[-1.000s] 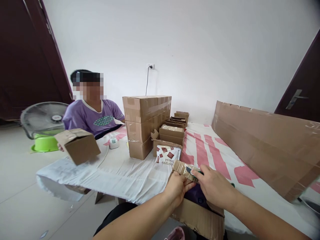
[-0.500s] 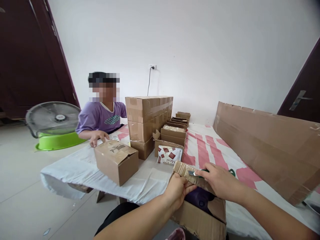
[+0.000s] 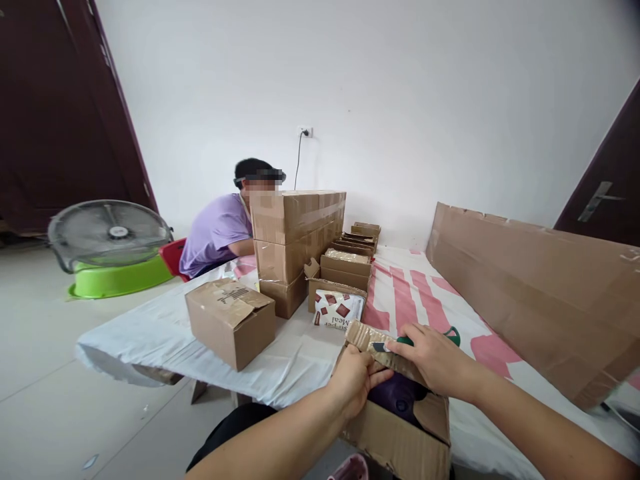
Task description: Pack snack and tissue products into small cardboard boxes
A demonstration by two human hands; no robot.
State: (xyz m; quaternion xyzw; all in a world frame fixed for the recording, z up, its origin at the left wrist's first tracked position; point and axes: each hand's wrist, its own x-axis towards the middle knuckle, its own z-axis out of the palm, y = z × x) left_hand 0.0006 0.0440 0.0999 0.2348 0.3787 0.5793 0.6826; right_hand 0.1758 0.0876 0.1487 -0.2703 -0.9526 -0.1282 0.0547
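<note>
An open cardboard box point(image 3: 400, 437) stands at the near edge of the table, with a dark purple object point(image 3: 397, 399) inside. My left hand point(image 3: 354, 383) grips its raised, tape-covered flap point(image 3: 363, 333). Wrapped in my right hand point(image 3: 435, 360) is a green-handled knife point(image 3: 454, 335), its short blade lying against the flap just right of my left fingers. Beyond the flap, a white packet with red squares point(image 3: 339, 309) leans against another open box point(image 3: 345, 272).
A closed box point(image 3: 230, 323) sits at the table's left, beside stacked boxes point(image 3: 280, 247). A person in purple point(image 3: 217, 227) is behind the stack. A long cardboard sheet point(image 3: 535, 293) stands at right; a fan point(image 3: 113, 233) rests over a green tub point(image 3: 120, 277).
The person has let go of the closed box and leaned right, partly behind the stack, uncovering a red chair. My right hand has shifted slightly left with the knife, showing more green handle.
</note>
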